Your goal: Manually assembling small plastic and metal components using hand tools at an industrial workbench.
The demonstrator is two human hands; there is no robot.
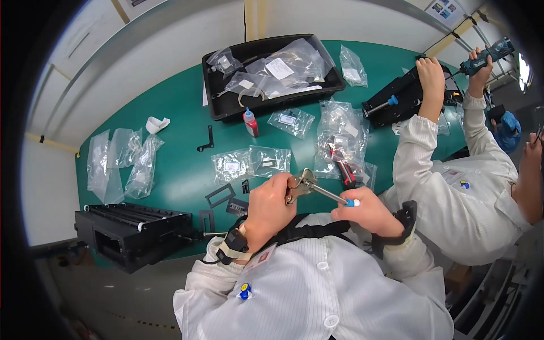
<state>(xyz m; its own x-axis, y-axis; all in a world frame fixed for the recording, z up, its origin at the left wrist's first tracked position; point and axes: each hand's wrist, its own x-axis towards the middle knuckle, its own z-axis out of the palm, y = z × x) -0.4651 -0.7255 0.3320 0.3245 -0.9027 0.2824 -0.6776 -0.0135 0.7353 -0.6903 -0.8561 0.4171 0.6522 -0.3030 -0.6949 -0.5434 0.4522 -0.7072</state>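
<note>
My left hand point(271, 208) is closed around a silver metal piece point(306, 179) with a curved, jaw-like head; its exact kind is unclear. A slim metal rod point(328, 194) runs from that head toward the right. Around the rod's blue and white end point(352, 203) my right hand point(368, 212) is closed, thumb along it. Both hands are held in front of my chest, over the near table edge. Just beyond them lie a red and black hand tool point(345, 173) and clear plastic bags point(340, 133).
The green table point(175, 164) carries a black tray point(218, 107) of bagged parts, a red bottle point(251, 124), a black crank-shaped part point(207, 140) and flat black frames point(220, 195). A black slotted unit point(136, 235) stands at left. At right, a co-worker holds a power screwdriver point(487, 56) over another black unit point(399, 99).
</note>
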